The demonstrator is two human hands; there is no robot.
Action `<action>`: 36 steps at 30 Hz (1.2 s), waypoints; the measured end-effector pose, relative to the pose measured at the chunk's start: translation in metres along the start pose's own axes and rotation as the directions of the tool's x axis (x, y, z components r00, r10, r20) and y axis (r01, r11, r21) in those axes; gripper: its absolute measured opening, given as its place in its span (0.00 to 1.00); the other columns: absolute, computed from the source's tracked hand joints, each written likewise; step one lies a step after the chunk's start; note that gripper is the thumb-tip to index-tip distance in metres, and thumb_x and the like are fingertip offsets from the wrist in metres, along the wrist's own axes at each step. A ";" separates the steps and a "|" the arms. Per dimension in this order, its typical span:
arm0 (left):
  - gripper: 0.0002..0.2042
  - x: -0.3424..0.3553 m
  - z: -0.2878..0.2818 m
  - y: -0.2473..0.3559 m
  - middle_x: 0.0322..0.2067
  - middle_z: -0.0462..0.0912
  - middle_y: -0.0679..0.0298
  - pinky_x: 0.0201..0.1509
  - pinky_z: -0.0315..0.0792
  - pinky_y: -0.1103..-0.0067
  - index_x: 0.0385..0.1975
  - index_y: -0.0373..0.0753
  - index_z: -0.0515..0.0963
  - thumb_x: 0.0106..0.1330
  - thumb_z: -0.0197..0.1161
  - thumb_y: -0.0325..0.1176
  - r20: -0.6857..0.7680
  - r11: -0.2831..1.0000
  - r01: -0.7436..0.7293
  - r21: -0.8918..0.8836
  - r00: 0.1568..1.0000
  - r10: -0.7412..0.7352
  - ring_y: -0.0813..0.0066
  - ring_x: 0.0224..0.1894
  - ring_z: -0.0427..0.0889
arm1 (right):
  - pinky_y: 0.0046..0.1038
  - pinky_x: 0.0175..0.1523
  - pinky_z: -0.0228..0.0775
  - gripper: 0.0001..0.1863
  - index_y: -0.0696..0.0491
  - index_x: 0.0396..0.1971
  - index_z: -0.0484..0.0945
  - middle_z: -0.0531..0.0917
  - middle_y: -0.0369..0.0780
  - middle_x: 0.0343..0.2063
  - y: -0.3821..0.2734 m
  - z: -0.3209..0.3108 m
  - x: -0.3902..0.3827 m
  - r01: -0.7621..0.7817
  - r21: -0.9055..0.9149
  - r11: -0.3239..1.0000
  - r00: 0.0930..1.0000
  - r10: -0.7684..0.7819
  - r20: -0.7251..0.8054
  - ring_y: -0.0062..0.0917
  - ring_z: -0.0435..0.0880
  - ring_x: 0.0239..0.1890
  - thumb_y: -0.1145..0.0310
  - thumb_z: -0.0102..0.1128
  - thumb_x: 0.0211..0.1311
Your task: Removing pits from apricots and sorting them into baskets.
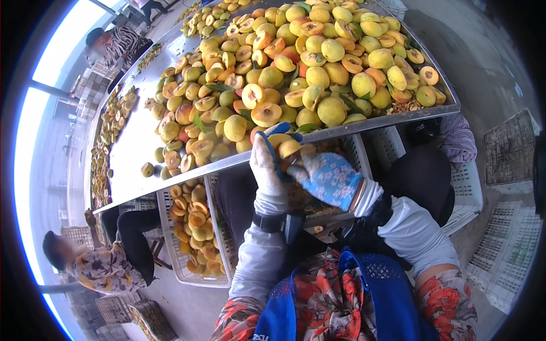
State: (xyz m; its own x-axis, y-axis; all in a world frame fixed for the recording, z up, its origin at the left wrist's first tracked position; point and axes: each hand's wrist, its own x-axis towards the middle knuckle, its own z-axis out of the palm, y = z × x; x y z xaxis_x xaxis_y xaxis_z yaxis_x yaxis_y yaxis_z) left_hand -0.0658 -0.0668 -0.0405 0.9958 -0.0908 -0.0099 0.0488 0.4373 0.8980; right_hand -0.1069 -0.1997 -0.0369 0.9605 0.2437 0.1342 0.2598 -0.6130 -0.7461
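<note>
Just over the near edge of a metal table (132,183), my left hand (266,162), in a white and blue glove, is closed around a yellow peach piece (289,149). My right hand (329,177), in a blue flowered glove, meets it from the right with its fingers bent in against the fruit. Something small and dark shows between the hands, too hidden to name. Beyond them, a large heap of yellow peaches (331,111) covers the table, many cut in half with the stones or hollows showing, and green leaves among them.
Below the table at my left stands a white crate (177,267) of peach halves (198,227). Another white crate (359,156) sits under the edge by my right hand. More crates (500,250) lie at the right. People sit at the left (108,267) and far left (122,48).
</note>
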 end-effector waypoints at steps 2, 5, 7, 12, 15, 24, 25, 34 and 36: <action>0.32 -0.002 0.002 0.005 0.38 0.80 0.56 0.41 0.77 0.78 0.51 0.31 0.71 0.71 0.42 0.60 -0.014 1.000 -0.001 -0.029 1.000 0.001 0.70 0.36 0.81 | 0.45 0.37 0.71 0.21 0.57 0.45 0.73 0.82 0.50 0.28 0.009 -0.003 0.002 0.049 -0.031 0.998 0.986 -0.053 -0.157 0.46 0.81 0.33 0.53 0.51 0.66; 0.36 -0.004 -0.008 0.017 0.38 0.81 0.56 0.38 0.78 0.77 0.51 0.30 0.71 0.69 0.40 0.64 0.048 0.997 0.073 0.029 0.996 -0.074 0.70 0.37 0.81 | 0.45 0.37 0.71 0.19 0.56 0.44 0.74 0.82 0.49 0.29 0.021 -0.006 0.000 0.123 0.079 0.989 0.976 -0.106 -0.191 0.46 0.81 0.33 0.55 0.55 0.64; 0.39 -0.004 -0.012 0.022 0.38 0.81 0.55 0.34 0.79 0.77 0.52 0.31 0.71 0.67 0.38 0.67 0.077 0.973 0.140 -0.182 0.989 -0.128 0.69 0.35 0.81 | 0.45 0.37 0.71 0.18 0.56 0.43 0.75 0.82 0.50 0.29 0.023 -0.005 -0.003 0.145 0.071 0.987 0.981 -0.134 -0.137 0.47 0.81 0.33 0.57 0.57 0.63; 0.36 -0.018 -0.072 0.044 0.44 0.79 0.52 0.25 0.76 0.79 0.59 0.34 0.66 0.69 0.40 0.63 0.208 0.977 0.182 -0.112 0.966 -0.156 0.65 0.35 0.83 | 0.40 0.33 0.75 0.13 0.54 0.38 0.79 0.81 0.47 0.30 0.084 0.039 -0.030 0.517 -0.301 0.802 0.805 -0.336 0.489 0.40 0.83 0.32 0.64 0.48 0.63; 0.29 -0.043 -0.116 0.059 0.47 0.78 0.57 0.31 0.76 0.81 0.61 0.35 0.66 0.72 0.46 0.54 0.043 0.998 0.053 0.036 0.998 -0.054 0.68 0.38 0.82 | 0.39 0.41 0.74 0.13 0.53 0.31 0.82 0.83 0.45 0.34 0.096 0.042 -0.033 0.499 -0.234 0.835 0.679 -0.208 0.704 0.41 0.82 0.36 0.64 0.48 0.61; 0.19 -0.171 -0.295 0.081 0.45 0.79 0.65 0.42 0.72 0.88 0.56 0.35 0.72 0.67 0.60 0.33 -0.631 0.709 0.305 0.636 0.734 0.251 0.85 0.41 0.75 | 0.45 0.41 0.74 0.15 0.59 0.40 0.76 0.82 0.54 0.33 0.145 0.095 -0.054 0.263 -0.400 0.878 0.713 0.103 0.694 0.49 0.81 0.38 0.64 0.51 0.60; 0.20 -0.191 -0.322 0.081 0.43 0.79 0.61 0.47 0.72 0.81 0.55 0.33 0.72 0.64 0.61 0.33 -0.628 0.718 0.254 0.648 0.712 0.315 0.77 0.42 0.78 | 0.45 0.41 0.74 0.15 0.59 0.38 0.77 0.82 0.54 0.33 0.132 0.093 -0.051 0.219 -0.416 0.883 0.759 0.114 0.641 0.48 0.82 0.38 0.64 0.51 0.59; 0.29 -0.259 -0.458 0.072 0.51 0.73 0.47 0.61 0.66 0.67 0.56 0.35 0.72 0.57 0.66 0.45 -0.702 0.154 0.732 0.663 0.538 0.466 0.52 0.54 0.73 | 0.40 0.40 0.76 0.13 0.56 0.31 0.83 0.83 0.49 0.32 0.156 0.087 -0.061 0.500 -0.454 0.737 0.563 0.122 0.818 0.41 0.84 0.35 0.67 0.50 0.59; 0.30 -0.245 -0.474 0.067 0.53 0.72 0.46 0.61 0.65 0.67 0.57 0.36 0.71 0.57 0.66 0.45 -0.666 0.097 0.729 0.678 0.553 0.500 0.51 0.55 0.72 | 0.41 0.39 0.75 0.12 0.55 0.30 0.83 0.83 0.48 0.32 0.152 0.080 -0.071 0.563 -0.399 0.723 0.473 0.114 0.874 0.42 0.83 0.36 0.67 0.50 0.59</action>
State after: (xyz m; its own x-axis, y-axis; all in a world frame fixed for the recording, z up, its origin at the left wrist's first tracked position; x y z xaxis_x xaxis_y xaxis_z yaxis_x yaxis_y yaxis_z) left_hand -0.2700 0.4086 -0.1862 0.6268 0.7645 0.1504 0.6781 -0.6303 0.3780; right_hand -0.1436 -0.2500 -0.2121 0.3969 0.7018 -0.5915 0.7687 -0.6063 -0.2037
